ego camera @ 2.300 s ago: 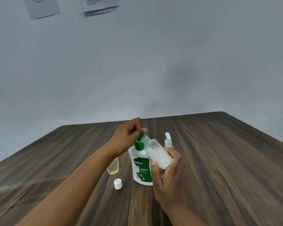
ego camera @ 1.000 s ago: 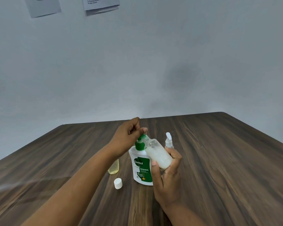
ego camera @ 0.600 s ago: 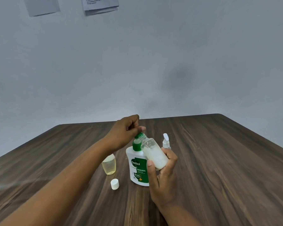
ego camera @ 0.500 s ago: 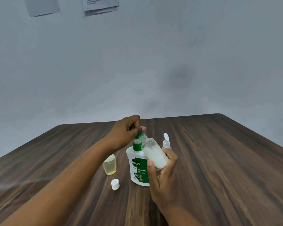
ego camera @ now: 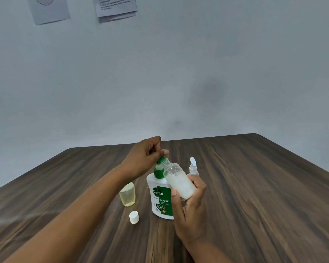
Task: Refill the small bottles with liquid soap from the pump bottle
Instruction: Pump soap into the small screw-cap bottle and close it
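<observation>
Right hand (ego camera: 190,205) fingers curled round tilted clear small bottle (ego camera: 179,182), milky soap inside, left hand (ego camera: 146,158) fingers curled on green pump head of white pump bottle (ego camera: 160,198), wood-grain table (ego camera: 254,196)

Table (ego camera: 254,186): pump bottle (ego camera: 160,198), cap (ego camera: 134,217), seemingly sprayer (ego camera: 192,167)

Obs.: your left hand (ego camera: 146,156) and right hand (ego camera: 190,211) are both bare. Left forearm (ego camera: 80,215) and right forearm (ego camera: 207,253) are bare skin right to the lower frame edge, which cuts them off. Left thumbnail (ego camera: 166,152) and right thumbnail (ego camera: 173,192) are short, rounded and pale. Finer detail is too small to read.
</observation>
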{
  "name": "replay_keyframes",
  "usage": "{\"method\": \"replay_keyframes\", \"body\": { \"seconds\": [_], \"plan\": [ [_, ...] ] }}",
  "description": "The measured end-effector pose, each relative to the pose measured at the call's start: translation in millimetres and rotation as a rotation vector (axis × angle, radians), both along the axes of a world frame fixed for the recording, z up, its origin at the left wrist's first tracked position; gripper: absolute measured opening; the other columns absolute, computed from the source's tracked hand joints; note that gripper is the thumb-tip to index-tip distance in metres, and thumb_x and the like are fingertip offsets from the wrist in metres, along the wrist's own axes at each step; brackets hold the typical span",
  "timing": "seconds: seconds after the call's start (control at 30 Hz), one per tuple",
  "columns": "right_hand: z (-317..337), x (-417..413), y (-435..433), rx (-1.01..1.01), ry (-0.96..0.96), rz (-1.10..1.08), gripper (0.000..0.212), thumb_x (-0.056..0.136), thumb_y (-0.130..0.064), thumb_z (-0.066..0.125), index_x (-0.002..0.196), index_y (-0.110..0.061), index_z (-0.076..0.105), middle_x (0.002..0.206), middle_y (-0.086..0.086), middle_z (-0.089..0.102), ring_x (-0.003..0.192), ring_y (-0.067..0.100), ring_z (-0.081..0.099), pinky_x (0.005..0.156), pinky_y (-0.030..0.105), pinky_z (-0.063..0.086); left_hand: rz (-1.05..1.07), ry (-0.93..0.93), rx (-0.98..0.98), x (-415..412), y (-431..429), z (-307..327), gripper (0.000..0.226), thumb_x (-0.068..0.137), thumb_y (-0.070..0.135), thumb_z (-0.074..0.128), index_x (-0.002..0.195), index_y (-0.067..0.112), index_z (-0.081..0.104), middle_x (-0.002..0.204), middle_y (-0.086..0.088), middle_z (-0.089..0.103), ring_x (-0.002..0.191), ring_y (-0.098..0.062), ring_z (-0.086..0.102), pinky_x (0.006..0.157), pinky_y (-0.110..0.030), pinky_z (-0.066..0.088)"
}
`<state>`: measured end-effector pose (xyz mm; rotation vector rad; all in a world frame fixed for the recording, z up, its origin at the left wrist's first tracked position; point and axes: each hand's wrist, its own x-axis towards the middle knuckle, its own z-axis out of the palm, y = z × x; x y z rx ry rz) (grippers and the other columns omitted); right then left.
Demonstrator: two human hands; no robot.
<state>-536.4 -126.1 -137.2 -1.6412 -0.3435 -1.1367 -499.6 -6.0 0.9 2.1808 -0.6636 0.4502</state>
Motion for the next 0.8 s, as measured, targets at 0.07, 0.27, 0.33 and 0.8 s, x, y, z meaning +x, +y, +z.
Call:
{"method": "replay_keyframes", "body": {
  "seconds": [0.07,0.27,0.33,0.8],
  "plan": [
    [0,0,0,0.001,0.010,0.000,0.048,0.088,-0.070,0.034,0.121,-0.036,0.027,0.110,0.001,0.051,0.088,0.019,0.061,0.059,0.028,0.057,-0.001,0.001,0.021,2,1,1,0.034,0.089,0.018,0.061,0.065,0.013,0.038,0.056,0.002,0.036,0.054,-0.008,0.031,0.054,-0.023,0.030],
    [0,0,0,0.017,0.011,-0.016,0.042,0.089,-0.064,0.037,0.120,-0.037,0.028,0.112,-0.012,0.049,0.086,0.017,0.060,0.056,0.035,0.056,0.007,0.010,-0.029,4,-3,-8,0.038,0.089,0.013,0.060,0.062,0.016,0.034,0.051,0.010,0.035,0.048,-0.004,0.031,0.049,-0.012,0.029],
    [-1,1,0,0.024,0.013,-0.019,0.039,0.089,-0.058,0.043,0.120,-0.037,0.028,0.111,-0.012,0.049,0.084,0.017,0.060,0.055,0.036,0.055,0.020,0.012,-0.044,6,-3,-12,0.039,0.089,0.014,0.060,0.061,0.017,0.034,0.045,0.012,0.036,0.047,-0.003,0.032,0.049,-0.012,0.029],
    [1,-1,-1,0.003,0.036,-0.014,0.046,0.089,-0.063,0.039,0.121,-0.031,0.029,0.108,0.001,0.053,0.084,0.018,0.061,0.059,0.025,0.055,-0.036,0.071,-0.081,5,-3,-6,0.036,0.090,0.013,0.060,0.063,0.015,0.035,0.052,0.008,0.035,0.052,-0.006,0.032,0.054,-0.020,0.034]
  ]
}}
